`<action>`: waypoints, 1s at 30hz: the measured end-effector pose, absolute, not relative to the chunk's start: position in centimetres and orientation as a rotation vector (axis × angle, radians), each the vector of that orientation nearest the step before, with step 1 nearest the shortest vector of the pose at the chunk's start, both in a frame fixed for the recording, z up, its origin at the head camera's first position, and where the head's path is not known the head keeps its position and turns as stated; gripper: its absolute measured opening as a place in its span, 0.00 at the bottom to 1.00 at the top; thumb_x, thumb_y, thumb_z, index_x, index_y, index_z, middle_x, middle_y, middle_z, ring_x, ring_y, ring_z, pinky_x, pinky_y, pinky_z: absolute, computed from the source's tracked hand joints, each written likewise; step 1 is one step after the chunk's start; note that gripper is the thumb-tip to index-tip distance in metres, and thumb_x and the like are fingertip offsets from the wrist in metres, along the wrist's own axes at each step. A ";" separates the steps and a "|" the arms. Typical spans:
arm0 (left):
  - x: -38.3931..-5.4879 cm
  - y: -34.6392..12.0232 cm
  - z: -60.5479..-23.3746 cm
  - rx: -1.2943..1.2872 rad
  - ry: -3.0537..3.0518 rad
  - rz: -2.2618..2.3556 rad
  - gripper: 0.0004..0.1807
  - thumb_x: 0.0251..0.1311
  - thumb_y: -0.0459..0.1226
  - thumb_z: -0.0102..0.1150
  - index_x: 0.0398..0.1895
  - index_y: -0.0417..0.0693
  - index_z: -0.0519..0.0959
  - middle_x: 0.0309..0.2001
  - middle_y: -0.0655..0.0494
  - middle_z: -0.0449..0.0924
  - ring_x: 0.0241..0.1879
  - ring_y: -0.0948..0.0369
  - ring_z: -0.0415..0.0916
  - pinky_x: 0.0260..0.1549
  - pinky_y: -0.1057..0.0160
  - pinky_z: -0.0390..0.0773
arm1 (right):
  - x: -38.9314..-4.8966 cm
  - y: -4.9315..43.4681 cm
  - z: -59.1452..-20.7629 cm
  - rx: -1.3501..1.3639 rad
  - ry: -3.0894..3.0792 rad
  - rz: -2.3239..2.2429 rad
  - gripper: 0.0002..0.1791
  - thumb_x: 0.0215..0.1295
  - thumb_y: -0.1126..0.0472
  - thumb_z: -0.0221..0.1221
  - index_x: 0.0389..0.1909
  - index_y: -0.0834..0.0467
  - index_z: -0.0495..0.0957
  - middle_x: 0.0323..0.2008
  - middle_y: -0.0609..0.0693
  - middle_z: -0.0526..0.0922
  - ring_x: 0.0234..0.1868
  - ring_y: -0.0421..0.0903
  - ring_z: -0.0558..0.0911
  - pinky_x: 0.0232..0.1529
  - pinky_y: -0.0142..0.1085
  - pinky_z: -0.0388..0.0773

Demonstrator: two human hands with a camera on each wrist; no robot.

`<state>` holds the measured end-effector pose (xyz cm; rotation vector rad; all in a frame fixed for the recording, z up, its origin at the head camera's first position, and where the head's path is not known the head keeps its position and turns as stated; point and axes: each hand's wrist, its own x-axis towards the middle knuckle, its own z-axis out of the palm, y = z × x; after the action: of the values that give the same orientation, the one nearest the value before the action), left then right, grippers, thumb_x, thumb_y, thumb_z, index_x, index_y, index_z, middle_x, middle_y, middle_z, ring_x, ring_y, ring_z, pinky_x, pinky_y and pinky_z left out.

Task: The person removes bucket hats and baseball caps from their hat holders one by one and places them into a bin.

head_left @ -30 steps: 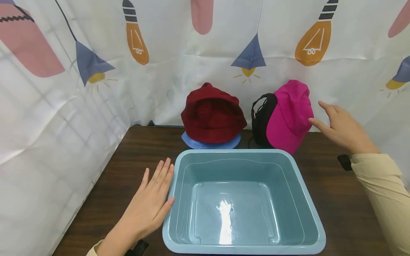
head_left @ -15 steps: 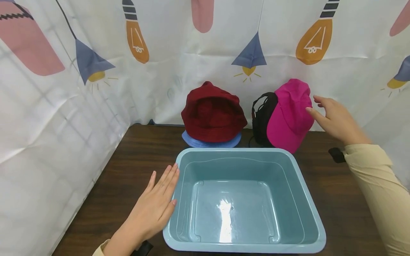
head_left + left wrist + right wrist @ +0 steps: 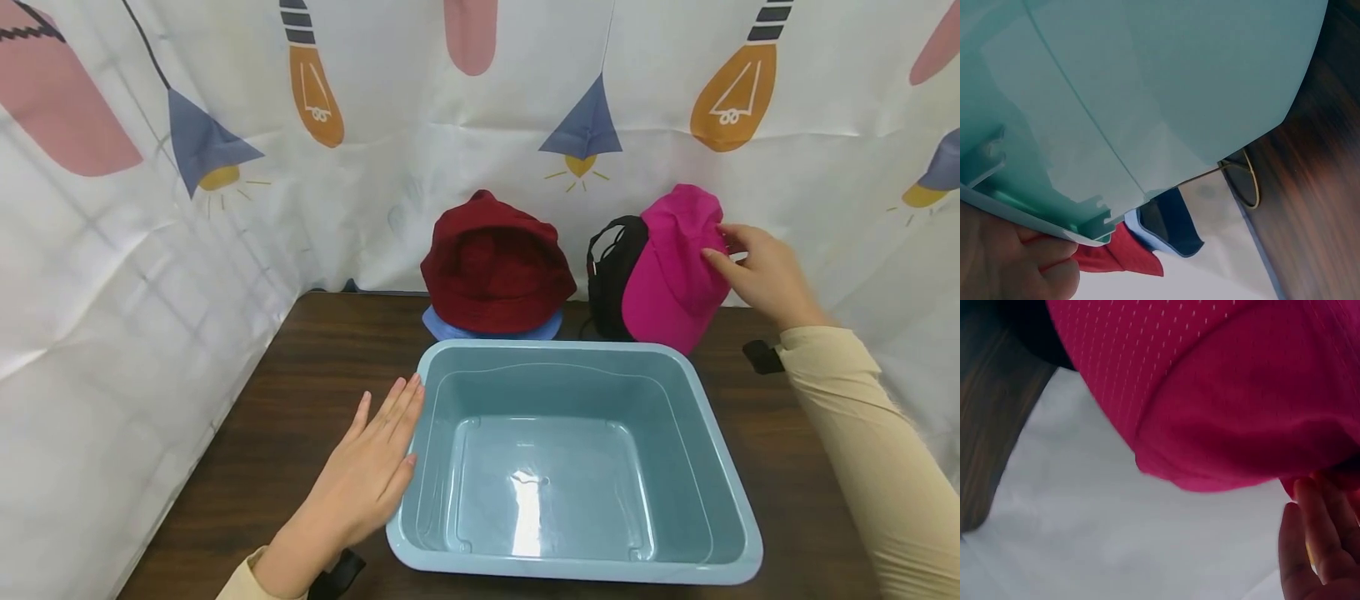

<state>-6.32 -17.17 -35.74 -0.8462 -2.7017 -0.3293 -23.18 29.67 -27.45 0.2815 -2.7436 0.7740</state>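
Observation:
My left hand (image 3: pixel 367 471) lies along the left side of the light blue plastic basin (image 3: pixel 577 568), fingers straight and touching its rim. In the left wrist view the basin's wall (image 3: pixel 1210 75) fills most of the picture, with the left hand (image 3: pixel 1019 265) beside its rim. My right hand (image 3: pixel 768 275) is at the right edge of a bright pink cap (image 3: pixel 678 267). Its thumb overlaps the cap's front and its other fingers reach the edge. From the right wrist, relaxed fingers (image 3: pixel 1313 544) touch the pink cap's edge (image 3: pixel 1222 425); no firm grip shows.
A black cap (image 3: pixel 621 279) leans against the pink one. Left of them a dark red bucket hat (image 3: pixel 498 275) sits on a blue hat (image 3: pixel 491 332). All stand behind the basin on the dark wooden table (image 3: pixel 360 333), before a white printed cloth (image 3: pixel 390 167).
My right hand has moved left, from beside the pink cap to its edge, and its fingers have drawn closer together. The left hand has shifted slightly right against the basin.

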 end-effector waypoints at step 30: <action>-6.5 -17.0 -35.8 -0.834 -2.732 -0.365 0.35 0.63 0.38 0.46 0.72 0.35 0.52 0.74 0.45 0.49 0.72 0.49 0.46 0.69 0.53 0.29 | -23.7 28.6 -27.9 0.086 -2.368 1.016 0.13 0.65 0.63 0.58 0.45 0.69 0.80 0.36 0.36 0.69 0.37 0.26 0.68 0.36 0.17 0.68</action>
<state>-6.55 -16.95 -35.84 -0.8343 -2.7315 -0.3647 -23.71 28.65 -27.91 0.0863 -2.3679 1.0158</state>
